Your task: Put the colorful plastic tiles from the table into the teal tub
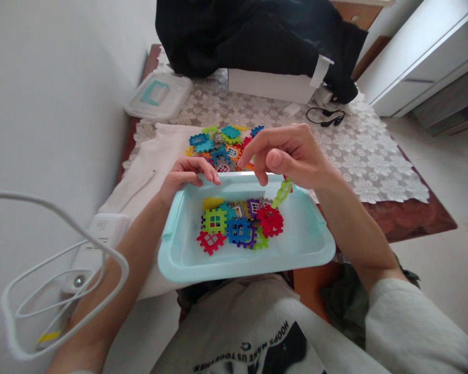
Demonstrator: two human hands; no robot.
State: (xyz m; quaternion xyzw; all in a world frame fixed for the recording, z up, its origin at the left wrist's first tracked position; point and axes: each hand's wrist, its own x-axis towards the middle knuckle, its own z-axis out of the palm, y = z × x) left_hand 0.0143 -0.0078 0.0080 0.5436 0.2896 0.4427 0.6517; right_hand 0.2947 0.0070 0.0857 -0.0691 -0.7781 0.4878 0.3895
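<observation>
Along the near edge of the table, a light-blue plastic tray overhangs toward the person's grey sweatshirt, carrying a loose heap of interlocking plastic tiles in red, lime, blue and purple. A lime-green tile chain lies across the tray's far rim, its upper end hidden beneath the right hand. Possible faults: because the tray projects past the edge, a slackened hold could let it tip and spill the tiles; a sharp tug on the chain could snag tiles in the tray or drag others over the rim. The right hand is half closed, its index finger extended toward the far rim; whether it pinches the chain cannot be told. The left hand is curled, with its fingers hooked over the far rim of the tray. Beyond that rim, a second heap of similar tiles lies on a white cloth, which covers part of a lace tablecloth. A white cable loops beside the left forearm, where an arm movement could catch it.
</observation>
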